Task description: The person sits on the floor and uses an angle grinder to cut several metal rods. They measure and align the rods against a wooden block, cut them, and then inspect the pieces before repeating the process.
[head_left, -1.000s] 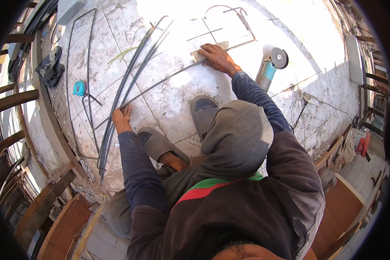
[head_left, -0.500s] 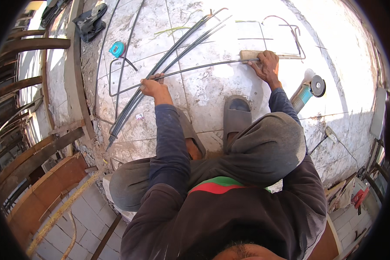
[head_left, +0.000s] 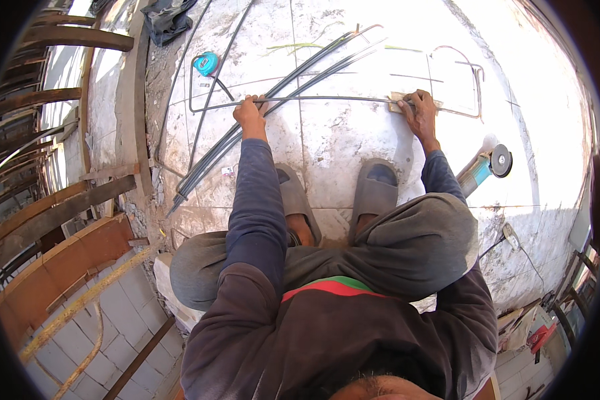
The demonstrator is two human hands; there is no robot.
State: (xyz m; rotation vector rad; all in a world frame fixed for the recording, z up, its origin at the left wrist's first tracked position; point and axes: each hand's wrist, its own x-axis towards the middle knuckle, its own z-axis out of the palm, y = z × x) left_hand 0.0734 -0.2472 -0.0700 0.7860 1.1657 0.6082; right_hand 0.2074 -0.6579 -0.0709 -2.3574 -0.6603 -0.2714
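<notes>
A long thin metal rod [head_left: 340,99], bent at both ends, lies across in front of me, nearly level. My left hand [head_left: 251,116] is closed around it near its left bend, above a bundle of straight rods [head_left: 213,155]. My right hand [head_left: 420,113] grips the rod toward its right end, over a small wooden block [head_left: 399,102]. Beyond the left hand, the rod's left end turns up and over into a hook shape. On the far right its other end bends up into a tall, narrow corner, beside a curved rod.
A teal tape measure [head_left: 207,63] lies at the upper left, near a black plastic bag [head_left: 168,20]. An angle grinder [head_left: 485,168] rests right of my right forearm. A wooden beam [head_left: 135,107] borders the floor on the left. My sandalled feet stand on the tiles.
My view has turned slightly, and the bent rod now runs almost level instead of slanting up to the right. Both hands still grip it, the left one a little farther from my body.
</notes>
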